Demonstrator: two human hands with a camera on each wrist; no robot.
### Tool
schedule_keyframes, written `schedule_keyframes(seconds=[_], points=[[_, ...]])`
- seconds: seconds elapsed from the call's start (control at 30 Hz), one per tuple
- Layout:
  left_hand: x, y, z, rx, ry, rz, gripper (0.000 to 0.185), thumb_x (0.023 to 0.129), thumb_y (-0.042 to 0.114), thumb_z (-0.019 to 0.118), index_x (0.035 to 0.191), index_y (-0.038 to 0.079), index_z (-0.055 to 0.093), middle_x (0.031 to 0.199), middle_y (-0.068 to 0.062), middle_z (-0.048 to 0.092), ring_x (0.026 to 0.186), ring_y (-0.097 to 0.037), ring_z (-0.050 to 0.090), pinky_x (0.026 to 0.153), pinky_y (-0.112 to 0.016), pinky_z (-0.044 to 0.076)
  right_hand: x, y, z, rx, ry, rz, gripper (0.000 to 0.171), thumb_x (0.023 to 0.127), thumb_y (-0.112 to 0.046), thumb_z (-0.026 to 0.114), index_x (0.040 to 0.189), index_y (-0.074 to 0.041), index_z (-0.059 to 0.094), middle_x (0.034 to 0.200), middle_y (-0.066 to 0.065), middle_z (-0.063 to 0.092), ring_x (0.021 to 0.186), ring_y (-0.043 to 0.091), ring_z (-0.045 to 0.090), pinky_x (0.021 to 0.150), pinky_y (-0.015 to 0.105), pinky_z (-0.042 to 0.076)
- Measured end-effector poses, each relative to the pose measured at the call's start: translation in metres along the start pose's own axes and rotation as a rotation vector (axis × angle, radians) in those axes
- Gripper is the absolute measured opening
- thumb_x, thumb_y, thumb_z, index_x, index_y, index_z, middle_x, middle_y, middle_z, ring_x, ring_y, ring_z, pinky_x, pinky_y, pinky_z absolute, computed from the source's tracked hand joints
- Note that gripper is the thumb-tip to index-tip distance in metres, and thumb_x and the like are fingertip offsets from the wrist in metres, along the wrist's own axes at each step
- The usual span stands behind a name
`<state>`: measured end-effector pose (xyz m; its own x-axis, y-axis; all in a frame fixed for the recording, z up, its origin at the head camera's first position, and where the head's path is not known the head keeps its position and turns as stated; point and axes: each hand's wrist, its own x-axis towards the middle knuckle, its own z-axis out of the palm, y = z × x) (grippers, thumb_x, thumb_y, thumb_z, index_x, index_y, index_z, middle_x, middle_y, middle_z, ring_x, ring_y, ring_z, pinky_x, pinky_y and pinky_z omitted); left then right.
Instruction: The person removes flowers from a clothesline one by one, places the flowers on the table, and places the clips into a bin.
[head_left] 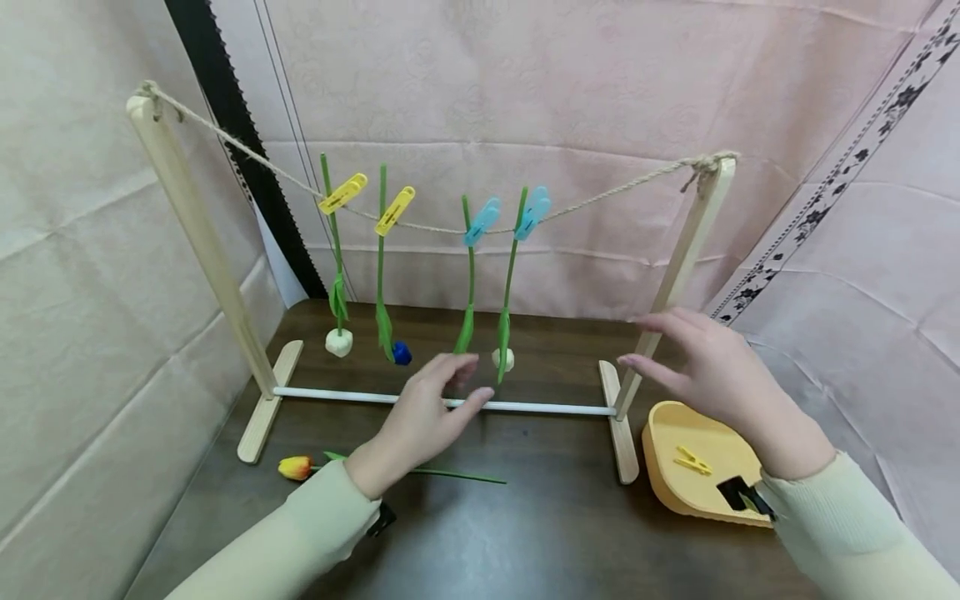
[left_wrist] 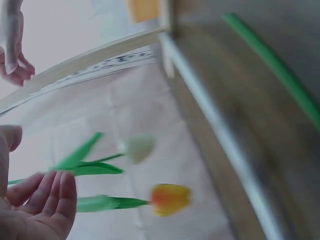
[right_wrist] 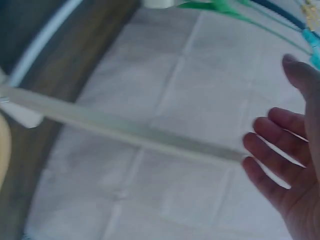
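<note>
Both hands hold nothing, their fingers loosely bent. In the head view my left hand (head_left: 427, 408) is in front of the rack's white crossbar (head_left: 337, 395), covering the bloom of one hanging tulip; the left wrist view shows this orange-yellow bloom (left_wrist: 170, 199). My right hand (head_left: 705, 375) is raised by the right wooden post (head_left: 686, 237). From the rope (head_left: 247, 152) tulips hang upside down: a white one (head_left: 339, 342) and a blue one (head_left: 402, 353) on yellow clothespins (head_left: 343, 193), the orange-yellow one and another white one (head_left: 510, 360) on blue clothespins (head_left: 533, 213).
A yellow-red tulip (head_left: 295, 467) lies on the dark table (head_left: 540, 533), its stem partly behind my left forearm. At the right, a yellow basket (head_left: 660, 492) contains a yellow clothespin (head_left: 693, 461). The left post (head_left: 202, 242) stands on a wooden foot (head_left: 258, 425).
</note>
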<state>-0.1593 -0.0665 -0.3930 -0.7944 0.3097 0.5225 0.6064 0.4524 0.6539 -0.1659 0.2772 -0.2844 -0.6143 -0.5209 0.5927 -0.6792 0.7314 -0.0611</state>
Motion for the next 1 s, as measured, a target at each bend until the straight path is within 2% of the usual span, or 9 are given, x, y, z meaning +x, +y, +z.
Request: schedule_keyframes(seconds=[0.1, 0.2, 0.3, 0.43, 0.57, 0.8, 1.0], points=[[0.019, 0.011, -0.004, -0.029, 0.088, 0.054, 0.049, 0.092, 0.033, 0.067, 0.131, 0.006, 0.056, 0.118, -0.002, 0.059, 0.107, -0.017, 0.057, 0.087, -0.034, 0.051, 0.024, -0.012, -0.006, 0.024, 0.108, -0.117, 0.05, 0.083, -0.044, 0.074, 0.112, -0.004, 0.068, 0.101, 0.009, 0.068, 0.087, 0.023, 0.062, 0.077, 0.038, 0.048], [0.036, 0.019, -0.007, -0.05, 0.142, 0.079, 0.054, 0.093, 0.032, 0.066, 0.136, 0.003, 0.051, 0.126, -0.006, 0.056, 0.114, -0.018, 0.054, 0.093, -0.036, 0.048, 0.049, -0.025, -0.01, 0.026, 0.214, -0.229, 0.053, 0.089, -0.046, 0.066, 0.114, 0.0, 0.067, 0.102, 0.014, 0.068, 0.088, 0.028, 0.062, 0.079, 0.04, 0.048], [0.051, 0.026, -0.007, -0.071, 0.166, 0.075, 0.06, 0.094, 0.033, 0.065, 0.14, 0.0, 0.046, 0.131, -0.008, 0.054, 0.118, -0.018, 0.053, 0.098, -0.034, 0.045, 0.071, -0.038, -0.014, 0.008, 0.283, -0.303, 0.052, 0.088, -0.041, 0.067, 0.117, 0.002, 0.065, 0.104, 0.016, 0.067, 0.092, 0.033, 0.062, 0.084, 0.043, 0.048], [0.067, 0.033, -0.005, -0.122, 0.162, 0.045, 0.063, 0.095, 0.034, 0.063, 0.143, 0.0, 0.042, 0.135, -0.009, 0.052, 0.121, -0.019, 0.052, 0.1, -0.031, 0.043, 0.097, -0.049, -0.018, -0.037, 0.309, -0.338, 0.054, 0.085, -0.034, 0.071, 0.122, 0.004, 0.061, 0.109, 0.019, 0.065, 0.1, 0.037, 0.059, 0.09, 0.046, 0.044], [0.079, 0.035, -0.001, -0.172, 0.155, 0.011, 0.059, 0.095, 0.03, 0.062, 0.143, 0.001, 0.043, 0.133, -0.011, 0.053, 0.121, -0.021, 0.054, 0.099, -0.031, 0.044, 0.118, -0.052, -0.021, -0.073, 0.256, -0.294, 0.056, 0.086, -0.029, 0.073, 0.127, 0.006, 0.056, 0.114, 0.021, 0.062, 0.105, 0.039, 0.056, 0.095, 0.049, 0.041], [0.096, 0.035, 0.004, -0.193, 0.182, 0.027, 0.046, 0.096, 0.018, 0.063, 0.137, 0.001, 0.051, 0.125, -0.012, 0.059, 0.113, -0.016, 0.059, 0.093, -0.024, 0.047, 0.15, -0.062, -0.024, -0.122, 0.052, -0.139, 0.051, 0.095, -0.025, 0.064, 0.134, 0.005, 0.051, 0.124, 0.021, 0.059, 0.116, 0.037, 0.052, 0.105, 0.046, 0.035], [0.1, 0.036, 0.007, -0.201, 0.198, 0.038, 0.037, 0.095, 0.01, 0.062, 0.13, -0.001, 0.056, 0.117, -0.011, 0.063, 0.104, -0.019, 0.063, 0.087, -0.021, 0.05, 0.163, -0.061, -0.022, -0.135, -0.036, -0.117, 0.039, 0.097, -0.018, 0.06, 0.127, 0.006, 0.053, 0.114, 0.021, 0.062, 0.107, 0.038, 0.056, 0.102, 0.048, 0.036]])
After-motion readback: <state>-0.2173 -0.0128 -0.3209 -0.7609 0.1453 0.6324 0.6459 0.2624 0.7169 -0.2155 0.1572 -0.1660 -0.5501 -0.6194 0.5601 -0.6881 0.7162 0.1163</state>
